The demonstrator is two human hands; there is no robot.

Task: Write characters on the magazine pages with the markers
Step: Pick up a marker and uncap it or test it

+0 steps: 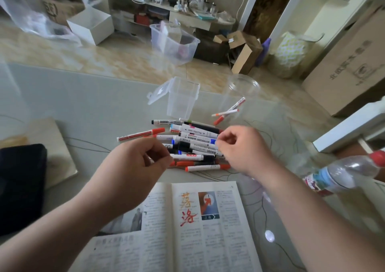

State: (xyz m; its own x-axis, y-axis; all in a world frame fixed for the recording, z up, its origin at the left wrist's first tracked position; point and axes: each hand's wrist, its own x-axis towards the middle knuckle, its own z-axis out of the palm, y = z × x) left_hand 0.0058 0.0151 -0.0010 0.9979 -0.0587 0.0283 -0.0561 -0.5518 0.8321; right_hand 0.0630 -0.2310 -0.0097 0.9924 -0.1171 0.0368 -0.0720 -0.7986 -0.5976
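Magazine: the magazine [218, 240] lies open on the near part of the table [83, 105], in the middle, between the two arms.
Writing: two big red characters [187, 209] are on its right page, next to a small picture.
Markers: the pile of markers [193, 144] lies just past the magazine. Most are white with red, blue or black ends.
Red marker: one long red marker [141, 134] sticks out of the pile to the left.
Loose markers: two loose markers [227, 112] with red ends are far and right of the pile, by a clear cup [241, 88]. I cannot tell if they are inside it.
Left hand: the left hand [137, 163] is over the left side of the pile. Its fingers are curled in. I cannot tell if it holds a marker.
Right hand: the right hand [245, 149] is over the right side of the pile. Its fingers are curled too, and its finger and thumb are close together by a marker end. I cannot tell if they pinch it.
Clear box: a clear box [183, 103] stands past the pile, left of the cup, with its lid open to the left.
Bottle: a water bottle [343, 174] with a red cap is at the right.
Black thing: a black thing [20, 188] rests at the near left.
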